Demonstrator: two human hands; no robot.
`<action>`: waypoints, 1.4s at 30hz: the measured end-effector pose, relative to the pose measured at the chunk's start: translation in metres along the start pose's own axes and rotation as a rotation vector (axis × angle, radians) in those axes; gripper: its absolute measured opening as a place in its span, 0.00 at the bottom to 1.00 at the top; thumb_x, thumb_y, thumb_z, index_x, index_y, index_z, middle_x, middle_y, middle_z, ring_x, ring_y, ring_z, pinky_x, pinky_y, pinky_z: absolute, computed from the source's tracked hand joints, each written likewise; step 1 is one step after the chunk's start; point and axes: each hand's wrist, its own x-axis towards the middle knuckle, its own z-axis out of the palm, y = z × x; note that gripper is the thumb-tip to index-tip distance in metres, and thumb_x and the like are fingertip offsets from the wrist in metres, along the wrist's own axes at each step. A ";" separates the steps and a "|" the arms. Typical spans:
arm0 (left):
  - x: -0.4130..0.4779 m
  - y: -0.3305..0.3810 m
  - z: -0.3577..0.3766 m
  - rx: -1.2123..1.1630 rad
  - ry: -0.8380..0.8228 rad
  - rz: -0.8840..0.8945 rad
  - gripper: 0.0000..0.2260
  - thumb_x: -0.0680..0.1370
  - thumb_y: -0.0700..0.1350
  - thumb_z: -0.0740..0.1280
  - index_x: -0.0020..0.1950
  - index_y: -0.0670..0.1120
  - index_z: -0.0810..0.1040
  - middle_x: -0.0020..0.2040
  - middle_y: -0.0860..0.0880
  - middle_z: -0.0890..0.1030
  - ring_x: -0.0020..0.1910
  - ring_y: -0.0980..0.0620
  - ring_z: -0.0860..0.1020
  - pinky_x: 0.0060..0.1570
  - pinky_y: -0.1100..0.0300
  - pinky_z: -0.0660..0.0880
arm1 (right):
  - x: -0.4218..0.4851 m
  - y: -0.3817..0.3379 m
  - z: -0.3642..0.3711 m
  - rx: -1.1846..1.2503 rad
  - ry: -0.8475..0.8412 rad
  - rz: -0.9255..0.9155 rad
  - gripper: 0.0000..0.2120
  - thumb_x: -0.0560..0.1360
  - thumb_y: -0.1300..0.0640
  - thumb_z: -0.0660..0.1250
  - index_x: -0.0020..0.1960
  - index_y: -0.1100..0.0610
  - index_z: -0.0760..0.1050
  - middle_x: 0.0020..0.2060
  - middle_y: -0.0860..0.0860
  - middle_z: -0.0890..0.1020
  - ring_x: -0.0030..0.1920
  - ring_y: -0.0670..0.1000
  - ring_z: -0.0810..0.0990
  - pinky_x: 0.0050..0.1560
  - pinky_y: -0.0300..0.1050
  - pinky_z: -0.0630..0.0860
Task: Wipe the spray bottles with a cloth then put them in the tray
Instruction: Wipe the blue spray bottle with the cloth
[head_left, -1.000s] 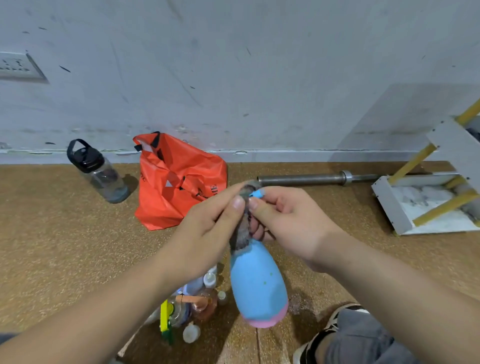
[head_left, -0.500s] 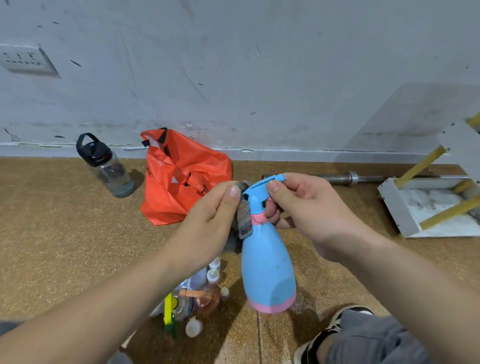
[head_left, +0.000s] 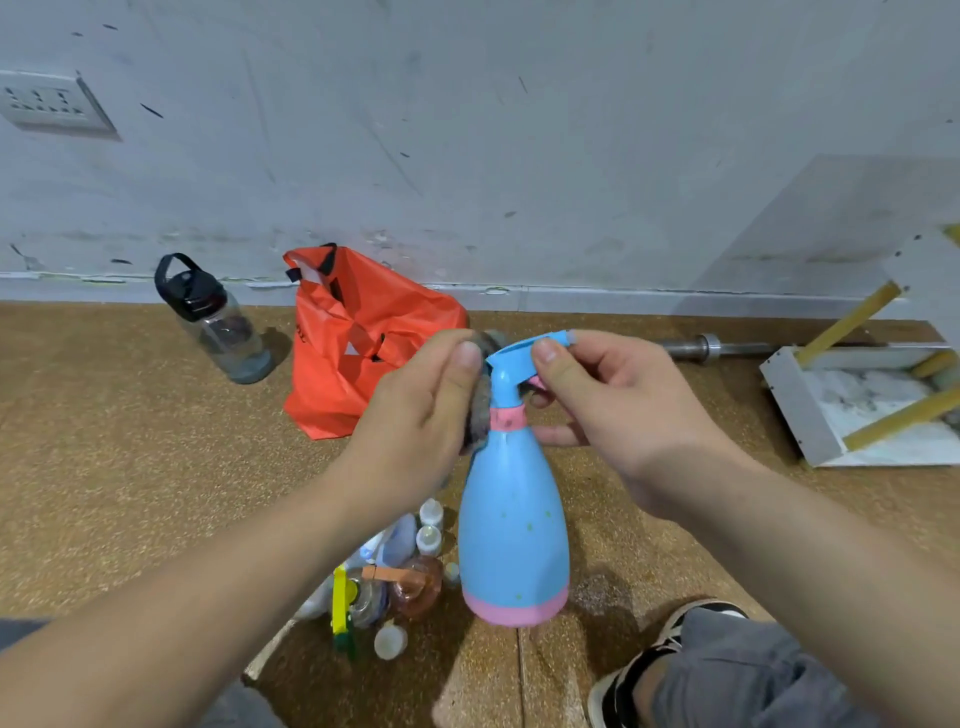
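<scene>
Speckled brown floor (head_left: 130, 467), frame centre: right hand (head_left: 613, 415) pinches trigger head of blue spray bottle (head_left: 511, 540), holding it upright; left hand (head_left: 421, 415) pinches grey cloth (head_left: 480, 410) against neck for wiping. Lower centre: small bottles (head_left: 395, 571).

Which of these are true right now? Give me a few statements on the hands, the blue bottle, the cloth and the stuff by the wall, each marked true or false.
1. The right hand grips the spray head of the blue plastic spray bottle with a pink base. True.
2. The left hand is empty. False: it presses a grey cloth against the bottle's neck.
3. The blue bottle lies on its side. False: it is upright, held by its head.
4. The orange plastic bag sits by the wall, to the picture's right of the clear water bottle with a black lid. True.
</scene>
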 end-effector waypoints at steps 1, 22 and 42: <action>0.002 -0.005 0.002 -0.120 0.043 -0.177 0.16 0.88 0.52 0.56 0.53 0.46 0.79 0.41 0.57 0.82 0.40 0.58 0.78 0.44 0.62 0.74 | 0.003 -0.002 -0.004 -0.012 0.027 -0.019 0.10 0.83 0.56 0.65 0.52 0.60 0.83 0.32 0.45 0.80 0.35 0.41 0.79 0.46 0.48 0.86; -0.009 0.006 0.006 -0.217 -0.098 -0.152 0.18 0.79 0.55 0.70 0.66 0.51 0.76 0.63 0.53 0.81 0.65 0.50 0.79 0.66 0.41 0.75 | 0.014 0.006 -0.006 -0.083 0.135 -0.011 0.17 0.84 0.49 0.64 0.55 0.65 0.75 0.46 0.62 0.85 0.42 0.56 0.85 0.48 0.58 0.86; 0.001 0.017 0.023 -0.582 -0.044 -0.634 0.22 0.88 0.42 0.53 0.47 0.52 0.85 0.51 0.48 0.83 0.53 0.48 0.78 0.61 0.48 0.75 | 0.009 0.004 0.004 -0.009 0.160 -0.022 0.11 0.84 0.52 0.64 0.53 0.61 0.75 0.44 0.57 0.82 0.42 0.49 0.81 0.50 0.58 0.86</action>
